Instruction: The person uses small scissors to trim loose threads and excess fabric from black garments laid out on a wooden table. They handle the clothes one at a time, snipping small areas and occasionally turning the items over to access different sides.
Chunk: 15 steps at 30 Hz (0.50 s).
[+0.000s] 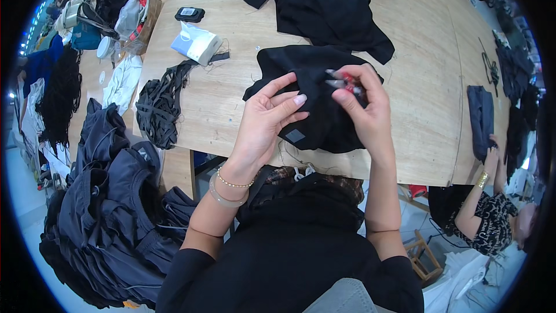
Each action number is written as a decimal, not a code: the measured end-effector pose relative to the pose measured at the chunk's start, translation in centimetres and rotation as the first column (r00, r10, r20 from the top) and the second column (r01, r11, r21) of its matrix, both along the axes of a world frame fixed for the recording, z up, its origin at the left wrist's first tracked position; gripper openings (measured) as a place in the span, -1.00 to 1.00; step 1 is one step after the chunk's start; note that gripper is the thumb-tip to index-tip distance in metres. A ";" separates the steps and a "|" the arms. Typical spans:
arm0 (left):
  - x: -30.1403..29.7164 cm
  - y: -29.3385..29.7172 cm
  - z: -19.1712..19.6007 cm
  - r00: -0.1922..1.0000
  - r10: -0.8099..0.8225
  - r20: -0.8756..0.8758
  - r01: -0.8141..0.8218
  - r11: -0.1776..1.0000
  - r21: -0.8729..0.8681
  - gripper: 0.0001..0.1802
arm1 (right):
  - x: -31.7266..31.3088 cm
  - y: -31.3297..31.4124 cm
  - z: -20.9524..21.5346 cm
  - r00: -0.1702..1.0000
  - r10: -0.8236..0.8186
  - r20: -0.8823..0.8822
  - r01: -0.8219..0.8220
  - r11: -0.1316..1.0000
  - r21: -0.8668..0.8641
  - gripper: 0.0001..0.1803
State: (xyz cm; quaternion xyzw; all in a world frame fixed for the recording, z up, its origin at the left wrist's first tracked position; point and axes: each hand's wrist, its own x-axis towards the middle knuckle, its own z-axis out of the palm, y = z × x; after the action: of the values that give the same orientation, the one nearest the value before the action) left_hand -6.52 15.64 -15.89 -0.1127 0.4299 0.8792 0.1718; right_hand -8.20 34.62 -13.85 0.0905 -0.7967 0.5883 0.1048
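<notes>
A black garment [315,81] lies on the wooden table [417,81] in front of me, with a small grey label near its lower edge. My left hand [266,119] pinches the cloth at its middle, thumb and fingers on the fabric. My right hand [365,104] is closed around small thread snips [343,81] with red handles and metal tips, held against the garment's upper right part.
More black garments [330,11] lie farther back on the table. A white tape roll [197,43], a black device [190,14] and a heap of black straps [159,104] sit at the left. Dark garments [110,197] pile up at lower left. Another person's arm [480,191] reaches in at right.
</notes>
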 end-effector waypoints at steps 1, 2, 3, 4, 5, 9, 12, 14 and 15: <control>0.0 -0.1 0.1 1.000 -0.004 -0.002 0.004 1.000 -0.017 -0.40 | -0.2 0.8 0.1 0.999 -0.002 -0.041 0.006 0.996 0.092 -0.70; 0.1 -0.1 0.2 1.000 -0.007 -0.005 0.007 0.999 -0.033 -0.41 | -0.5 1.4 0.2 0.997 0.000 -0.083 0.015 0.983 0.182 -0.68; 0.1 -0.2 0.2 1.000 -0.011 -0.007 0.011 0.999 -0.050 -0.42 | -0.7 1.8 0.3 0.991 0.027 -0.134 0.016 0.951 0.310 -0.64; 0.1 -0.2 0.2 1.000 -0.011 -0.004 0.011 0.999 -0.050 -0.42 | -0.9 1.9 0.4 0.987 0.045 -0.152 0.014 0.931 0.365 -0.63; 0.1 -0.2 0.2 1.000 -0.010 -0.002 0.010 0.999 -0.051 -0.43 | -1.0 2.0 0.6 0.984 0.064 -0.168 0.012 0.908 0.418 -0.62; 0.2 -0.2 -0.1 1.000 -0.020 -0.010 0.020 0.999 -0.045 -0.43 | -1.2 2.1 0.8 0.967 0.128 -0.219 0.001 0.861 0.509 -0.60; 0.3 -0.4 -0.1 0.999 -0.032 -0.033 0.030 0.998 -0.051 -0.43 | -1.2 2.1 0.7 0.966 0.136 -0.221 -0.003 0.857 0.515 -0.60; 0.3 -0.4 0.0 0.999 -0.033 -0.023 0.032 0.998 -0.053 -0.43 | -1.2 1.9 0.9 0.967 0.145 -0.207 -0.019 0.857 0.515 -0.61; 0.3 -0.4 0.1 0.999 -0.034 -0.018 0.033 0.998 -0.055 -0.43 | -1.2 1.9 1.0 0.968 0.150 -0.200 -0.027 0.857 0.515 -0.61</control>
State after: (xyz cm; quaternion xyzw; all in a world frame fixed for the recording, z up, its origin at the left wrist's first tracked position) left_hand -6.23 15.20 -15.80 -0.1016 0.4572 0.8652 0.1792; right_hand -9.41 36.50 -12.84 0.2200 -0.9004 0.3470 0.1427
